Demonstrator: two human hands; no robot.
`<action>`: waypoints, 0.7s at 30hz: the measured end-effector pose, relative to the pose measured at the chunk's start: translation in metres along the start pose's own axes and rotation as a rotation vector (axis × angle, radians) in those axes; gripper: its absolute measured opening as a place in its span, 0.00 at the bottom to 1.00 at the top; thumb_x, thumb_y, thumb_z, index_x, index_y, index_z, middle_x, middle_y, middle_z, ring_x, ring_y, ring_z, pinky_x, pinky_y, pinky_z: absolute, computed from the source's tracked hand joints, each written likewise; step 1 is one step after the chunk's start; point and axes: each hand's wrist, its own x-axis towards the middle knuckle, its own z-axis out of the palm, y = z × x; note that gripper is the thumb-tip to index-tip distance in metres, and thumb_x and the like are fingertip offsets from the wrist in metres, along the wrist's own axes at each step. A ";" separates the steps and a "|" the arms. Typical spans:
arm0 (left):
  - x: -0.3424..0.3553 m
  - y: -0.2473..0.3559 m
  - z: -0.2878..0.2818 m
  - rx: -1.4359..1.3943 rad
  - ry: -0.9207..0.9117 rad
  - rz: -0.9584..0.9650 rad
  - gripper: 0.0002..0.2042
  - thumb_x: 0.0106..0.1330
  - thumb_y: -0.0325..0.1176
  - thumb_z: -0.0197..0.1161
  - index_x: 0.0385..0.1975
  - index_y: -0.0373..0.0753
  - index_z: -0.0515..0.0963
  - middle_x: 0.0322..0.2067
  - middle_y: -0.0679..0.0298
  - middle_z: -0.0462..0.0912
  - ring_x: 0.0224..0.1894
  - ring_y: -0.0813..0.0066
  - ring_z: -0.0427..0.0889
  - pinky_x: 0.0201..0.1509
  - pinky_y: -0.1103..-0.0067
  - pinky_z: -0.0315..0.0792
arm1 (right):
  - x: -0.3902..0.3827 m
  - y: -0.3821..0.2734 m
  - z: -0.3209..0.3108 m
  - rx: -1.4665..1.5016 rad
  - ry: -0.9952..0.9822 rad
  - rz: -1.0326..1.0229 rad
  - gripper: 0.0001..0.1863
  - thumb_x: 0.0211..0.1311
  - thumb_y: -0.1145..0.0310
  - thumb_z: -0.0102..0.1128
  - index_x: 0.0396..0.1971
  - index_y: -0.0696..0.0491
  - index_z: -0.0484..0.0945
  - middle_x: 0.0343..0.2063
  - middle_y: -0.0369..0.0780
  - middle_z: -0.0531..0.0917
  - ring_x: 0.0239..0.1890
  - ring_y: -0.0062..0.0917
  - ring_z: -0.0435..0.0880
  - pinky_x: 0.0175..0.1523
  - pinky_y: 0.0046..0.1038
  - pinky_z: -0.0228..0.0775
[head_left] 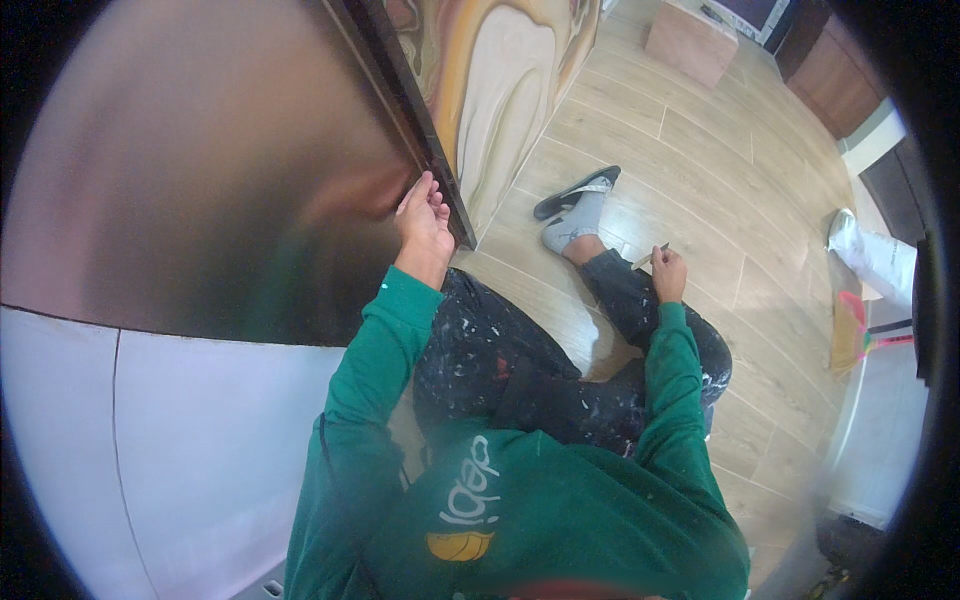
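My left hand [427,218] is raised against the dark brown frame [402,110] of a glossy brown panel [230,170]. Its fingers are curled and pressed together at the frame's lower end; whatever they may pinch is too small to make out. In front of my bent leg, my right hand [669,274] is closed around a thin flat tool [643,262] that has a pale strip and a dark tip. Its exact kind does not show. I sit low with paint-spotted dark trousers [520,400], and one foot in a grey sock [578,222] rests on a black sandal [557,203].
A marbled cream-and-gold wall panel [505,80] stands beyond the frame. White panelling [200,430] lies to the left. Wood-look tiles [720,180] cover the floor. A pinkish box [692,42] is at the far side; a white wrapped bundle [872,258] and a pink-handled item [853,308] sit at right.
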 end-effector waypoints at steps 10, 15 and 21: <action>0.004 0.009 0.003 0.046 -0.026 0.014 0.05 0.67 0.31 0.74 0.35 0.45 0.82 0.30 0.74 0.82 0.29 0.85 0.77 0.30 0.85 0.71 | -0.002 -0.004 -0.002 -0.007 0.022 -0.039 0.24 0.69 0.53 0.61 0.27 0.62 0.82 0.25 0.56 0.83 0.31 0.53 0.84 0.39 0.47 0.73; 0.004 0.009 0.006 -0.010 -0.036 0.006 0.06 0.67 0.30 0.73 0.41 0.42 0.85 0.32 0.73 0.83 0.30 0.84 0.77 0.33 0.84 0.72 | -0.001 -0.004 0.000 -0.007 -0.013 0.002 0.24 0.69 0.53 0.61 0.27 0.62 0.82 0.25 0.57 0.82 0.31 0.54 0.84 0.39 0.47 0.73; -0.002 0.021 -0.001 -0.130 -0.224 -0.037 0.05 0.72 0.34 0.70 0.39 0.43 0.81 0.32 0.72 0.81 0.32 0.81 0.76 0.37 0.83 0.74 | -0.001 0.003 0.001 0.000 -0.009 0.000 0.24 0.69 0.53 0.61 0.27 0.62 0.83 0.25 0.57 0.83 0.30 0.54 0.83 0.39 0.47 0.74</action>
